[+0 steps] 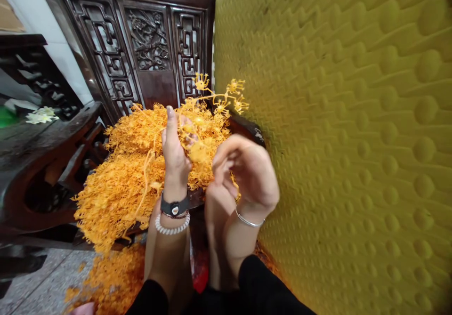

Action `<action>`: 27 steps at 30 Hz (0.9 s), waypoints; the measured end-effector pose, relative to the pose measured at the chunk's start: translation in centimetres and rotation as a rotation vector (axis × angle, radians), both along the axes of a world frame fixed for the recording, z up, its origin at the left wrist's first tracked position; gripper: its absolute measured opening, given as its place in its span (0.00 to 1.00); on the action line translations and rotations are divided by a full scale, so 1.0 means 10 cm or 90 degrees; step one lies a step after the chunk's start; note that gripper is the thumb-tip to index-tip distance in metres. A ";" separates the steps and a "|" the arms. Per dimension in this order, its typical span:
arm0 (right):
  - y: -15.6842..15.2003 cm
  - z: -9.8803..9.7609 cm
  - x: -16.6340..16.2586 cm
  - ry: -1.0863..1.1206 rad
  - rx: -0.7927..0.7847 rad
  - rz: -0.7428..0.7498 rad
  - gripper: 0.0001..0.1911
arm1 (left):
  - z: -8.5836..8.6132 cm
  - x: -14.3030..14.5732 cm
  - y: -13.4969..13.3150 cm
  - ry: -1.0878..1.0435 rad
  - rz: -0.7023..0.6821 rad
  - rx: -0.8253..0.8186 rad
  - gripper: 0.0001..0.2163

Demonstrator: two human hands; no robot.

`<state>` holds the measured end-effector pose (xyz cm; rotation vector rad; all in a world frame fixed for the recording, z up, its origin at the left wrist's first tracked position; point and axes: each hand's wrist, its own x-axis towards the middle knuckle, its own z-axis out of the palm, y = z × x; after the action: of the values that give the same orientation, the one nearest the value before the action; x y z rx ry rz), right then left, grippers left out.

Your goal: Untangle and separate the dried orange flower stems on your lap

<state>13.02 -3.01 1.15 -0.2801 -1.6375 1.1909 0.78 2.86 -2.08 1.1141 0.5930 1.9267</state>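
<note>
My left hand (174,150), with its thumb pointing up, holds an orange plastic flower stem (213,95) whose branches end in small spiky heads. Its other fingers are partly hidden behind the blurred nearer heads. Just right of these heads, my right hand (249,169) is closed, its thumb and fingertips curled together; whatever is between them is hidden. Behind and below both hands lies a large heap of similar orange plastic stems (120,178), piled on a dark wooden chair (153,86).
A yellow bumpy mat (335,117) stands like a wall along my right. To the left is a dark carved wooden armrest (21,183), with a white flower (41,115) beyond it. More orange pieces (113,277) lie on the speckled floor (45,277). Something red (200,272) shows between my legs.
</note>
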 end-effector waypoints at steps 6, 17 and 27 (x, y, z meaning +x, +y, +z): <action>0.23 0.01 0.15 -0.010 -0.038 -0.224 0.12 | 0.17 -0.06 -0.13 -0.084 0.088 -0.016 0.20; 0.42 -0.07 -0.09 0.085 -0.040 -0.199 0.14 | 0.07 0.01 -0.06 0.404 0.002 0.027 0.14; 0.51 -0.04 0.50 0.337 -0.115 -0.197 0.19 | -0.04 -0.24 0.08 0.524 0.047 -0.055 0.16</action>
<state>18.01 2.14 0.78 -0.2893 -0.9906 1.0621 -1.65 3.68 -2.47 1.8440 1.1481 1.4207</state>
